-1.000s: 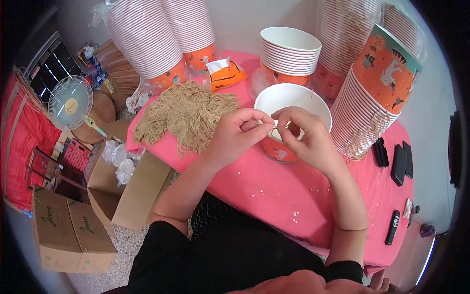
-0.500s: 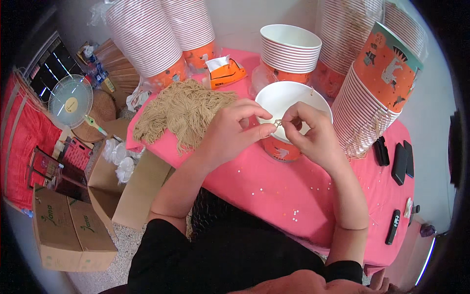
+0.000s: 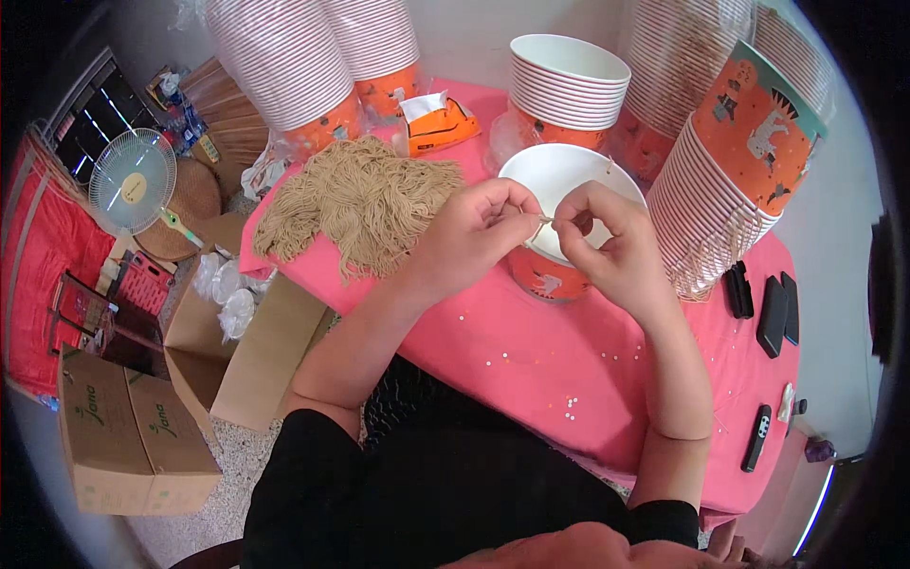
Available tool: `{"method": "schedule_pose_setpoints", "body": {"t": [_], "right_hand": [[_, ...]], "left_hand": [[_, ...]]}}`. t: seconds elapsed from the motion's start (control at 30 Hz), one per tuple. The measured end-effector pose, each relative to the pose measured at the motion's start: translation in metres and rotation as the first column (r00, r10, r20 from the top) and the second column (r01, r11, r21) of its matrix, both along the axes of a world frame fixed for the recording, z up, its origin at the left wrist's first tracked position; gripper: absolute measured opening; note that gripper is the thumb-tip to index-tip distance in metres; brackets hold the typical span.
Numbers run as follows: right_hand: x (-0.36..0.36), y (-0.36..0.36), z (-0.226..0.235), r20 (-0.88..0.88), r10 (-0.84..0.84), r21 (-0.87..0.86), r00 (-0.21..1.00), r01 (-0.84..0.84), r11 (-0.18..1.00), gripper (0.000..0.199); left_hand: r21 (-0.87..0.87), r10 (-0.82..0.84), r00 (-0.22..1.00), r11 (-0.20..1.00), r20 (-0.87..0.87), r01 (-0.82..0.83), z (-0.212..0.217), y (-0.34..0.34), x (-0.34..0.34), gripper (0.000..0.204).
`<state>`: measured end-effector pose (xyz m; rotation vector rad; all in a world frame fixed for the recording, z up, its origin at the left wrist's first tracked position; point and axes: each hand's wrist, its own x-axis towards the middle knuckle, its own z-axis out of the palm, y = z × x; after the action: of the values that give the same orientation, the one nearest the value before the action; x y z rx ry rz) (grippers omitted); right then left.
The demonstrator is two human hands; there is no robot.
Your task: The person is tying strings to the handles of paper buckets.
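Over the front rim of an orange paper bucket [image 3: 548, 277] with a white inside, both hands work on a thin tan cord [image 3: 544, 220]. My left hand [image 3: 482, 233] pinches it between thumb and fingertips. Close beside it, my right hand [image 3: 607, 243] pinches the cord from the other side, with a short stretch showing between the fingertips. Part of the cord hangs down at the bucket's rim; the fingers hide the rest. A heap of tan cords [image 3: 358, 204] lies on the pink cloth to the left of the bucket.
Nested orange buckets [image 3: 569, 90] stand behind, with a tall leaning stack [image 3: 711, 204] at right, cords hanging off it. An orange tissue pack [image 3: 438, 128], phones [image 3: 773, 318] and a remote [image 3: 756, 438] lie on the pink table [image 3: 512, 389]. Cardboard boxes [image 3: 142, 441] and a fan [image 3: 133, 182] are left.
The small open loop of cord between my fingers is now a short, tighter stretch. My left fingers have closed in on the cord. The view has shifted slightly.
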<state>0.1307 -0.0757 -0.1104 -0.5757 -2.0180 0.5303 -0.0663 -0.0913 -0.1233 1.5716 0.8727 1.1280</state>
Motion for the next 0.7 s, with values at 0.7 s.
{"method": "schedule_pose_setpoints", "body": {"t": [0.7], "right_hand": [[0.002,-0.001,0.002,0.077,-0.122,-0.035,0.990,0.124,0.992,0.009]], "left_hand": [[0.206,0.132,0.989,0.972,-0.069,-0.116,-0.007,-0.003,-0.002,0.008]]}}
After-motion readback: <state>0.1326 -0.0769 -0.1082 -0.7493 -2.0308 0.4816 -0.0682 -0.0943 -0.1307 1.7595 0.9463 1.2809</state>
